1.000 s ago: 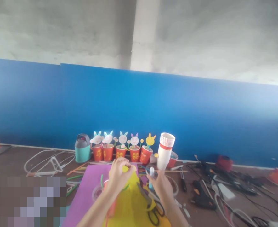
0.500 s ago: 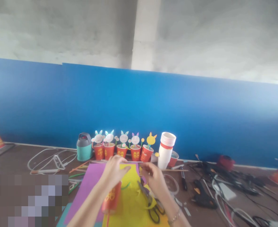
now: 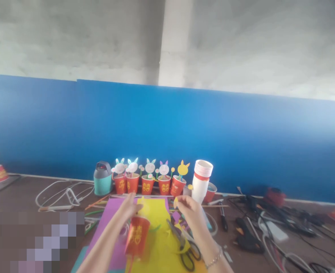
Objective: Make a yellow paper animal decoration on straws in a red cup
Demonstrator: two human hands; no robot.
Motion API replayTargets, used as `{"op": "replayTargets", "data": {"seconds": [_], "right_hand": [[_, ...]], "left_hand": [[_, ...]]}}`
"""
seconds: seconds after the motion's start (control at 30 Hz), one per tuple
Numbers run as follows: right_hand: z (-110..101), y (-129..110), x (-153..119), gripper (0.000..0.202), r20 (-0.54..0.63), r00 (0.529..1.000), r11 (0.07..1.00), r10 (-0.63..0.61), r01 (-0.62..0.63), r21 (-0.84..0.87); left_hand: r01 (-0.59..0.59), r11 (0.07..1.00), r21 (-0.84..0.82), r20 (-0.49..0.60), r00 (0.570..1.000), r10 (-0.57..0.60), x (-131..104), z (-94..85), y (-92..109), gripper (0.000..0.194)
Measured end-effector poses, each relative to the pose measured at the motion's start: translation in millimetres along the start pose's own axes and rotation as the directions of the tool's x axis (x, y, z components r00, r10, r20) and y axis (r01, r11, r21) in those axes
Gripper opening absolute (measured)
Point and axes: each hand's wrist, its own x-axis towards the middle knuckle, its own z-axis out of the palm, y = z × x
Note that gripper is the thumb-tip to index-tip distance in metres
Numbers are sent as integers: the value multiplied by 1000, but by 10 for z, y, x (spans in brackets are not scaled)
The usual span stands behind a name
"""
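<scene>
My left hand (image 3: 129,207) hovers over the stacked coloured paper with its fingers curled, blurred by motion. A pale yellow shape (image 3: 145,206) shows beside its thumb; its outline is unclear. To the right, my right hand (image 3: 190,206) pinches a small yellow paper piece (image 3: 175,202) between thumb and fingertip. Below my left hand, a red paper cup (image 3: 138,236) with gold print sits tilted on the yellow paper (image 3: 158,250). Scissors (image 3: 181,242) with black handles lie beneath my right forearm, among yellow scraps. Small purple paper pieces (image 3: 176,217) are near my right hand.
Several red cups (image 3: 147,185) with paper animal heads line the back. Beside them stand a stack of white cups (image 3: 202,182) and a teal-grey container (image 3: 103,179). On the right lie a glue gun (image 3: 248,237), a black pen (image 3: 223,218) and tangled cables.
My left hand has shifted a little left and down, showing more of the red cup. My right hand has turned, and the yellow piece in its fingers now shows clearly.
</scene>
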Motion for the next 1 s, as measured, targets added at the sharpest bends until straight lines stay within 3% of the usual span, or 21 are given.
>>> {"op": "replayTargets", "data": {"seconds": [0.07,0.17,0.4,0.63,1.0], "right_hand": [[-5,-21,-3,15,14,999,997,43,-44,61],[-17,-75,-15,15,17,995,980,95,-96,177],[-14,-154,-28,18,-10,995,954,102,-95,286],[-1,-180,-38,25,9,996,948,89,-87,308],[-1,-182,-41,22,28,996,975,90,-94,201]], "left_hand": [[44,996,-72,83,996,-38,-16,42,74,42],[20,980,-198,191,981,18,-116,79,264,32],[-1,905,-426,301,943,143,-409,291,612,26],[44,895,-443,267,960,86,-531,369,660,22],[94,902,-421,229,973,5,-563,366,726,19]]}}
